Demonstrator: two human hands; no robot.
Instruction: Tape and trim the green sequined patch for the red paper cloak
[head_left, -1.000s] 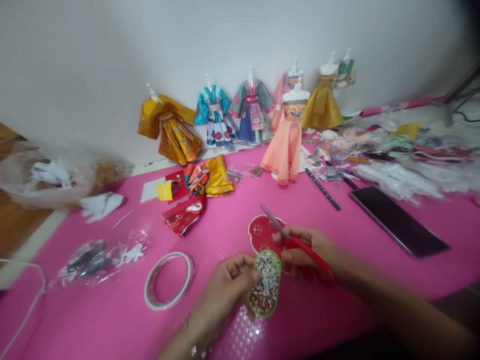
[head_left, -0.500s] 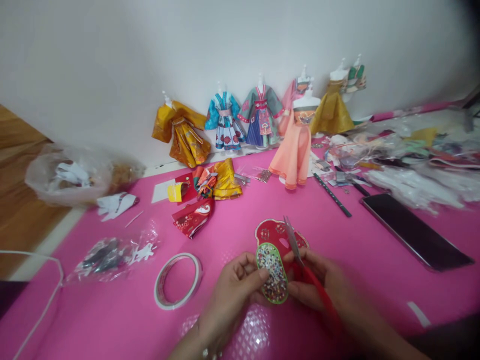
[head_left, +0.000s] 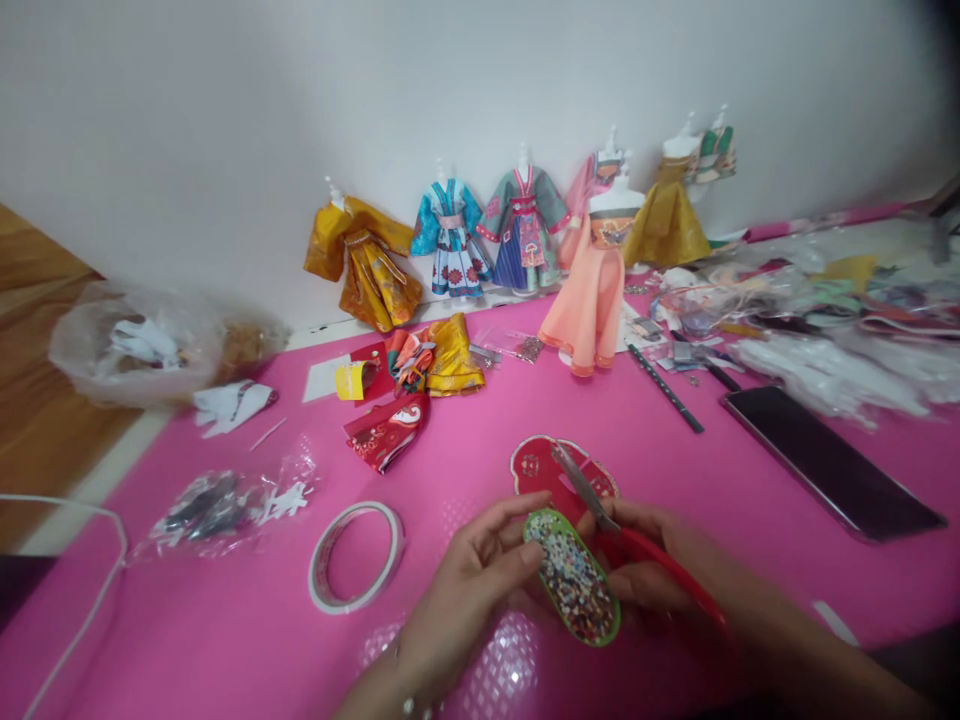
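Note:
A green-rimmed oval case of small multicoloured beads [head_left: 574, 580] is tilted between my hands. My left hand [head_left: 487, 570] pinches its upper left edge with the thumb on top. Red-handled scissors [head_left: 637, 545] lie in my right hand [head_left: 660, 560], blades pointing up and left; its fingers also touch the case's right edge. Behind the blades, a red patterned fabric piece [head_left: 531, 468] with a pale trimmed edge lies on the pink table [head_left: 255, 640], partly covered by the scissors and my fingers.
A roll of tape [head_left: 319, 575] lies left of my hands. A phone [head_left: 832, 460] and a dark pencil-like stick [head_left: 664, 388] are at the right. Dressed doll forms [head_left: 450, 235] stand along the wall. Clear bags [head_left: 840, 370] crowd the back right; a white cable [head_left: 112, 575] runs at left.
The bead case has swung so its lower end points right, and it sits slightly lower and further right. The scissors have tilted further left, with the right hand shifting rightward.

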